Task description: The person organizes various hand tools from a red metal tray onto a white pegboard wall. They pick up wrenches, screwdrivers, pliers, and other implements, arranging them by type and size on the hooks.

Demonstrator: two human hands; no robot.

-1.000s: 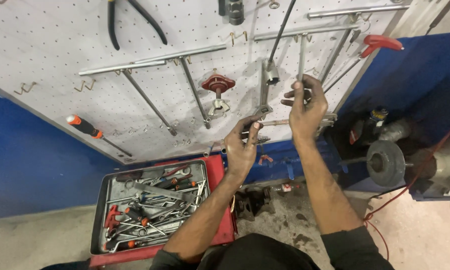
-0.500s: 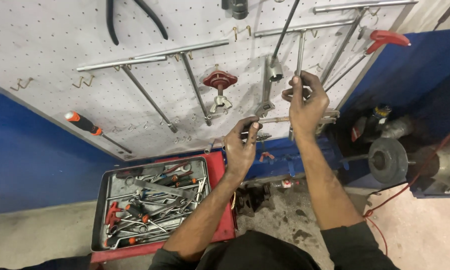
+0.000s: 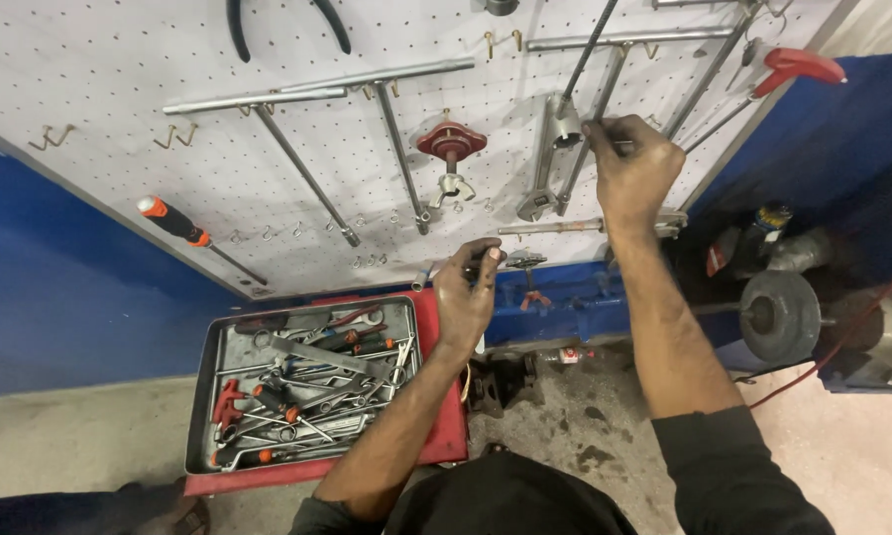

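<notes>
My right hand (image 3: pixel 632 166) is raised to the white pegboard (image 3: pixel 218 59), its fingers pinched on a thin metal rod (image 3: pixel 577 178) that hangs there among other long tools. My left hand (image 3: pixel 469 293) is lower, near the board's bottom edge, closed around a small dark tool (image 3: pixel 482 260). A horizontal metal bar (image 3: pixel 550 228) lies on hooks between the two hands. Below the left forearm sits a red tray (image 3: pixel 444 396) holding a grey bin with several wrenches and screwdrivers (image 3: pixel 307 381).
Hanging on the board are T-handle wrenches (image 3: pixel 297 163), a red-capped puller (image 3: pixel 451 149), an orange-handled screwdriver (image 3: pixel 183 230), black pliers (image 3: pixel 285 20) and a red-handled tool (image 3: pixel 798 67). A grinder wheel (image 3: pixel 781 315) stands at right. A blue wall runs behind a stained concrete floor (image 3: pixel 565 416).
The view has shifted slightly lower and closer. My right hand stays on the hanging rod; my left hand has dropped a little, away from the horizontal bar.
</notes>
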